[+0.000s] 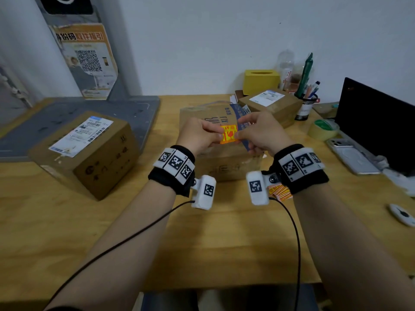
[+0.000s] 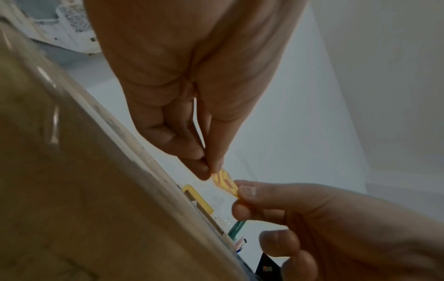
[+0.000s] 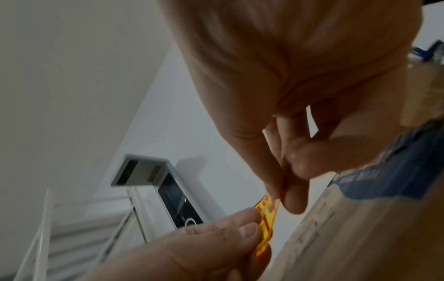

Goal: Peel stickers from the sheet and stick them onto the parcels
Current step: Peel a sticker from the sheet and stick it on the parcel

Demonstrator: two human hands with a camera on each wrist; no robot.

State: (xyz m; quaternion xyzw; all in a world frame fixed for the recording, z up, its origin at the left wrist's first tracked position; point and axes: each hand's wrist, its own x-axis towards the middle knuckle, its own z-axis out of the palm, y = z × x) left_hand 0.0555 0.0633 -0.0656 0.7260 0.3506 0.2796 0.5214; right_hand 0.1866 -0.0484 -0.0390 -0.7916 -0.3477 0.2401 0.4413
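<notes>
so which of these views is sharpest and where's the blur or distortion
Head view is sharpest: the sticker pinched between the left hand and right hand reads clearly, though the wide lens bows the table edges. Left wrist view is soft, with the near parcel a brown smear. Right wrist view is also blurred, and glare brightens the sticker.

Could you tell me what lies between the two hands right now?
An orange-and-yellow sticker spans the gap: the left hand pinches one edge, the right hand the other. The head view shows it best.
</notes>
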